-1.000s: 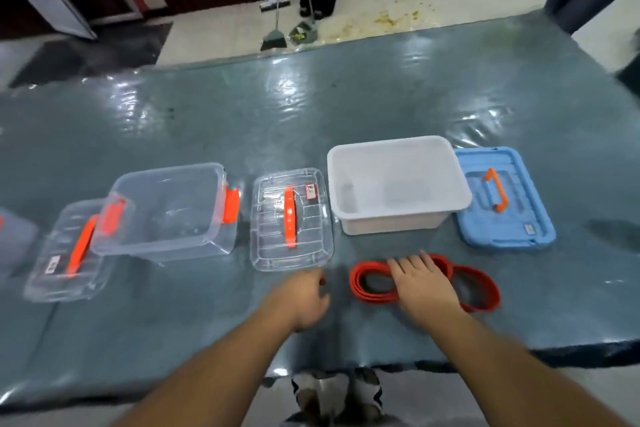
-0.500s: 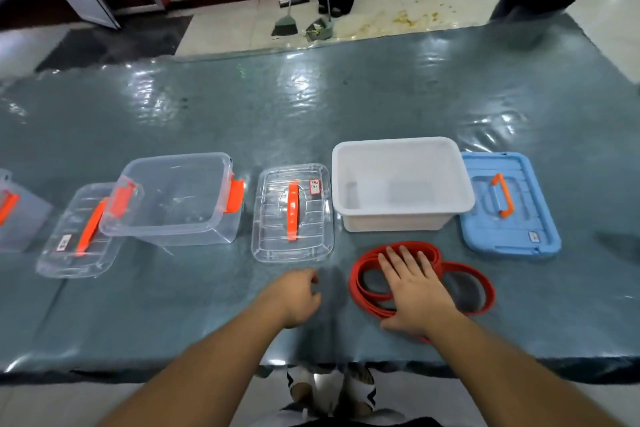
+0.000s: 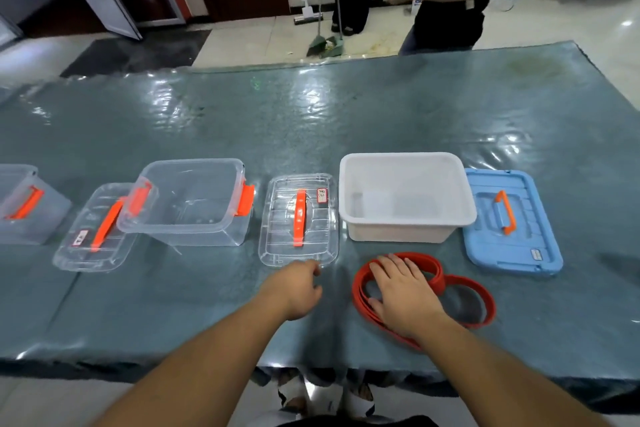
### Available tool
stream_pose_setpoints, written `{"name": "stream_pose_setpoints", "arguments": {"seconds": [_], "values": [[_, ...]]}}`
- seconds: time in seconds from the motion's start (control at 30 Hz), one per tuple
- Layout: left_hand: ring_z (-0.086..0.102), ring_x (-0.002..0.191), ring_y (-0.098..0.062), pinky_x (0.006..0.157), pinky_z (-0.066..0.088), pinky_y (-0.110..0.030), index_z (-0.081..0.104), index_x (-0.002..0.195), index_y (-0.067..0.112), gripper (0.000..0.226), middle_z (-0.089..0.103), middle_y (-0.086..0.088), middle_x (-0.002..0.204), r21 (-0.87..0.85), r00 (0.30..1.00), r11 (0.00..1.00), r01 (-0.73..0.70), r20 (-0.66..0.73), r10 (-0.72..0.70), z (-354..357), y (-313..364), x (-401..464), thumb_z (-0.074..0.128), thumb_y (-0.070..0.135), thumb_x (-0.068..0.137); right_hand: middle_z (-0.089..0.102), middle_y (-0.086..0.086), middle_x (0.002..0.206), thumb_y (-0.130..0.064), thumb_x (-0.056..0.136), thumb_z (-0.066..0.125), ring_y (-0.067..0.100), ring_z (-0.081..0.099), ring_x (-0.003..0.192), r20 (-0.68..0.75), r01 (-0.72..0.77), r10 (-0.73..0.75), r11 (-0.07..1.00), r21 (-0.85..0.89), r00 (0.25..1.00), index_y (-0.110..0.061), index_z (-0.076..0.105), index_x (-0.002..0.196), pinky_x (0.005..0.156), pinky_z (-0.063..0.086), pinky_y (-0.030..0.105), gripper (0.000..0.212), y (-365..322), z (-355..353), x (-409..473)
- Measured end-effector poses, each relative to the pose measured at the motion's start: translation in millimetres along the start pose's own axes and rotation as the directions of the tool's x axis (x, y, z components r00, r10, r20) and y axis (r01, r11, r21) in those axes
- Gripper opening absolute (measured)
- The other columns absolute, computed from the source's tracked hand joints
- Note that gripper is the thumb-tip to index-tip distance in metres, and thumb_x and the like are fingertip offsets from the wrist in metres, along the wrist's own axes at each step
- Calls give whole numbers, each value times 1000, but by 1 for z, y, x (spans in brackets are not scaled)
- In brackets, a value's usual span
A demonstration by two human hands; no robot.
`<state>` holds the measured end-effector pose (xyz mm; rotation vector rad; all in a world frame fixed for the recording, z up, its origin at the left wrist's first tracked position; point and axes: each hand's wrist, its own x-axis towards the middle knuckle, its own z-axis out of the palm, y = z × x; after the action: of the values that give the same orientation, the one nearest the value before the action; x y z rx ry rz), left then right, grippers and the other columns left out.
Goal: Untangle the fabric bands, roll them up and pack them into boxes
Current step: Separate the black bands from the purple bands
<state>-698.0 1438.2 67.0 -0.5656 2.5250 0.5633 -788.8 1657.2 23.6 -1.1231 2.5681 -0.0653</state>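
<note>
Item: left hand, fingers loosely curled, holds nothing, just below clear lid. Right hand flat, pressing red band on table; white box just beyond. Step, est.: untangling, start. Next: free loops w/ both hands.

Table was covered in a glossy, wrinkled clear plastic film over dull grey-green cloth, glare patches toward 12 o'clock. White box looked opaque smooth plastic, semi-matt. Blue lid at its 3 o'clock: opaque moulded plastic, ribbed, slight sheen, orange plastic handle. Clear lid at the box's 9 o'clock was transparent glossy plastic, ribbed, with a paper label. Clear box further toward 9: same transparent plastic, orange clips. Red bands looked matt, flat, smooth-edged; cloth weave not discernible. Floor at 12 was shiny tile.
</note>
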Motion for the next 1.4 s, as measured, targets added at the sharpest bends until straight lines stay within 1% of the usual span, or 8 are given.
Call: {"name": "stream_pose_setpoints", "arguments": {"seconds": [0.1, 0.33, 0.63, 0.87, 0.97, 1.07, 1.23, 1.4], "values": [[62, 118, -26, 98, 53, -38, 54, 139, 22, 42, 61, -3, 137, -9, 999, 999, 30, -30, -31, -8, -15, -10, 53, 35, 99, 43, 4, 154, -48, 97, 46, 26, 37, 144, -32, 49, -49, 999, -15, 998, -20, 41, 149, 122, 24, 42, 59, -19, -16, 16], [59, 123, -27, 101, 50, -37, 55, 136, 24, 40, 62, -3, 136, -93, 980, 986, 136, -132, -147, -39, -77, -41, 52, 34, 97, 52, 3, 147, -47, 97, 50, 28, 47, 135, -25, 238, -240, 968, -85, 970, -23, 40, 147, 112, 40, 43, 57, -100, -55, 69], [59, 125, -26, 98, 51, -36, 53, 138, 22, 44, 61, -3, 138, -236, 899, 927, 292, -262, -350, -71, -220, -106, 52, 39, 97, 50, 2, 146, -50, 96, 49, 30, 44, 136, 0, 422, -430, 886, -195, 903, -23, 44, 143, 110, 40, 46, 55, -269, -85, 123], [59, 124, -28, 100, 51, -39, 56, 134, 22, 42, 61, -5, 136, -348, 798, 850, 395, -329, -505, -87, -355, -175, 50, 37, 96, 51, 5, 142, -53, 97, 48, 30, 47, 133, 105, 533, -524, 811, -242, 845, -20, 47, 139, 108, 41, 43, 53, -424, -64, 140], [59, 124, -30, 101, 51, -39, 55, 137, 21, 43, 60, -7, 137, -405, 755, 796, 449, -304, -581, -81, -408, -209, 50, 37, 97, 51, 7, 144, -54, 97, 46, 31, 47, 134, 179, 577, -549, 782, -235, 817, -20, 46, 142, 111, 40, 42, 56, -485, -45, 144], [60, 121, -30, 100, 52, -43, 56, 132, 21, 41, 60, -7, 133, -461, 701, 729, 506, -271, -659, -68, -454, -243, 49, 39, 96, 50, 6, 147, -53, 97, 45, 31, 46, 137, 240, 628, -582, 743, -230, 777, -20, 46, 143, 112, 38, 42, 56, -544, -30, 147], [61, 113, -30, 88, 50, -39, 56, 124, 21, 35, 61, -5, 127, -541, 601, 600, 590, -203, -773, -44, -514, -295, 47, 44, 99, 51, 8, 146, -52, 98, 46, 32, 49, 136, 314, 716, -646, 659, -229, 696, -20, 46, 144, 111, 41, 42, 56, -635, -11, 155], [59, 113, -28, 91, 52, -40, 56, 129, 20, 38, 60, -6, 129, -606, 520, 475, 638, -117, -846, -21, -566, -327, 45, 43, 100, 53, 9, 143, -53, 98, 47, 34, 50, 133, 359, 791, -708, 577, -202, 608, -19, 47, 141, 109, 43, 44, 55, -724, 1, 167]]}}
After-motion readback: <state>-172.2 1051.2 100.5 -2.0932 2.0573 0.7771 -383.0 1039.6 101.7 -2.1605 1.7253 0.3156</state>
